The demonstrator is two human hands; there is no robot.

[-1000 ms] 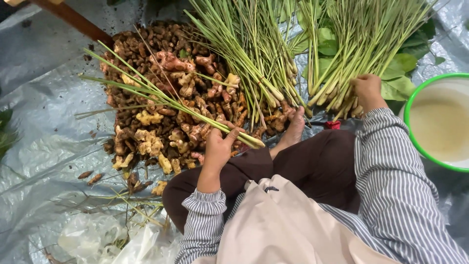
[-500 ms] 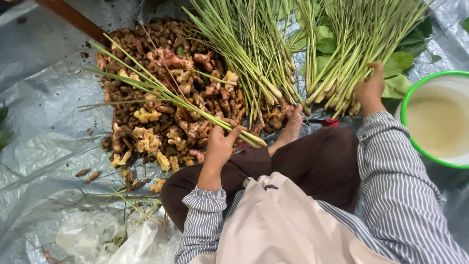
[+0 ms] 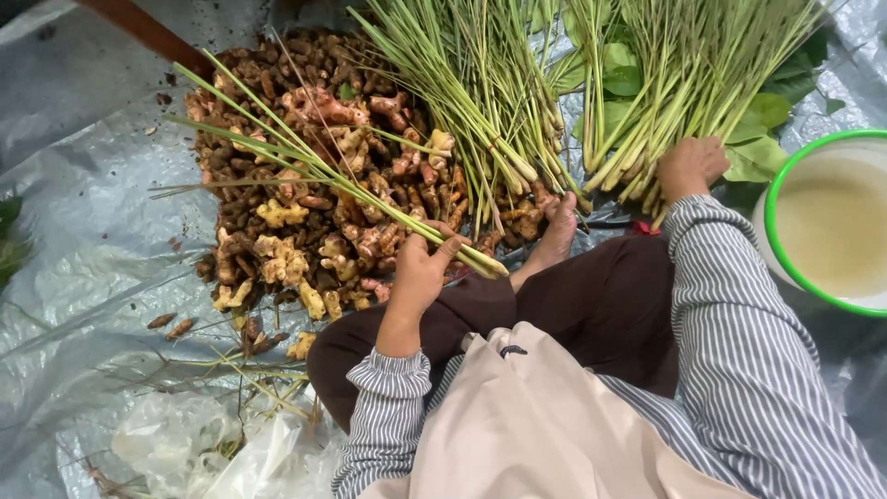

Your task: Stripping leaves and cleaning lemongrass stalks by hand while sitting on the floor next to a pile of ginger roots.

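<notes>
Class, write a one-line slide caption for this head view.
Left hand grips lemongrass stalks over a root pile; right hand touches another bundle.

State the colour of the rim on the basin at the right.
Green rim on a white basin, clearest in the head view.

Root pile (image 3: 305,222), perhaps ginger; green-rimmed basin (image 3: 785,268); plastic sheet (image 3: 83,277).

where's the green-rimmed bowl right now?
Head view, far right edge: the green-rimmed bowl sits on the plastic sheet, just right of the right hand and the lemongrass bundle that the hand rests on.
</notes>
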